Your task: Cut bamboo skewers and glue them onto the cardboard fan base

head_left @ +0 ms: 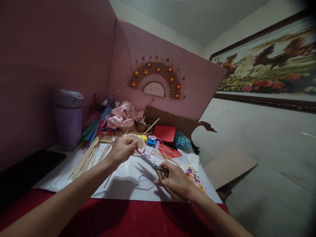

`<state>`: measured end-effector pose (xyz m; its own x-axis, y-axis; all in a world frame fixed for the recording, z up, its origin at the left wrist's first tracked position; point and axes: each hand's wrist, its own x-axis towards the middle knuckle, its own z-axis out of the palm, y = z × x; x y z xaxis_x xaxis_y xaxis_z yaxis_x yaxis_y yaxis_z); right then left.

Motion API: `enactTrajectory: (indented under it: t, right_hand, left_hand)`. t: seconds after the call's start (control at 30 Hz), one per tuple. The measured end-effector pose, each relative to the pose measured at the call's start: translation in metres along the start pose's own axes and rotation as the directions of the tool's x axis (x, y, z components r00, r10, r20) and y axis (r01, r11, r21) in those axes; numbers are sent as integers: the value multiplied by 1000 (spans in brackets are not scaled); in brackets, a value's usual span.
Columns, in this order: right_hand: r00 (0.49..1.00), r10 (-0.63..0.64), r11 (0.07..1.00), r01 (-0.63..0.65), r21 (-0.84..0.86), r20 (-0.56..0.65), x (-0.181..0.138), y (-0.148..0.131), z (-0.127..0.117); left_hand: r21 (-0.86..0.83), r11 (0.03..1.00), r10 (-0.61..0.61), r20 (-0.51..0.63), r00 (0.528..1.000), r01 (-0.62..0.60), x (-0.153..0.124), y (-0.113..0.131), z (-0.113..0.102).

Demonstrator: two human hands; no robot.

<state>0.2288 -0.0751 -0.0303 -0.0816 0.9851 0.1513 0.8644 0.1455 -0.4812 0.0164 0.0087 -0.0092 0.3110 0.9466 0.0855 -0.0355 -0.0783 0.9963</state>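
Observation:
My left hand [124,149] pinches a thin wooden stick [152,126], which slants up to the right above the paper-covered table. In my right hand [175,177] is a pair of scissors [155,166], fingers through the handle. The scissor blades point up and left, and their tips reach close to my left fingertips, by the stick's lower end. I cannot tell whether the blades touch the stick. Behind my left hand lies a round cardboard piece [140,144] with a pink edge, partly hidden. Small clippings lie on the white paper [118,189] below.
Bundled sticks [86,156] lie at left, near a purple tumbler [68,120] and a dark flat object [32,168]. Pink fabric [124,115], red paper [165,133] and blue yarn [182,141] sit at the back. A flower-trimmed cardboard arch [158,67] is on the pink board.

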Motion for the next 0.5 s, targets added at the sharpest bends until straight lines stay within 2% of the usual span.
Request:
enactTrajectory:
  t: [0.1,0.23,0.3,0.37,0.4,0.43,0.5]
  right_hand:
    - [996,-72,984,81,-159,57,14,4,6]
    - [978,-176,946,201,-254,115,27,6,7]
    - [965,-250,907,260,-331,74,27,1,4]
    - [934,-348,859,286,-424,-75,22,-10,0]
    - [896,-405,841,287,-458,-181,19,-17,-3]
    - [835,-464,828,292,-478,-294,16,-24,-5]
    - [666,-563,807,314,-501,-489,12,-36,-9]
  left_hand:
    - [168,974,143,53,988,-150,-5,1,5]
    - [352,871,329,100,939,-343,-12,1,7]
    - [444,810,376,106,921,-382,-14,1,6]
    - [547,727,428,110,897,-414,-16,2,6]
    - [599,676,457,116,882,-429,-17,2,7]
    - [647,620,486,128,865,-444,-18,2,8]
    - [724,501,543,164,824,-474,-21,3,9]
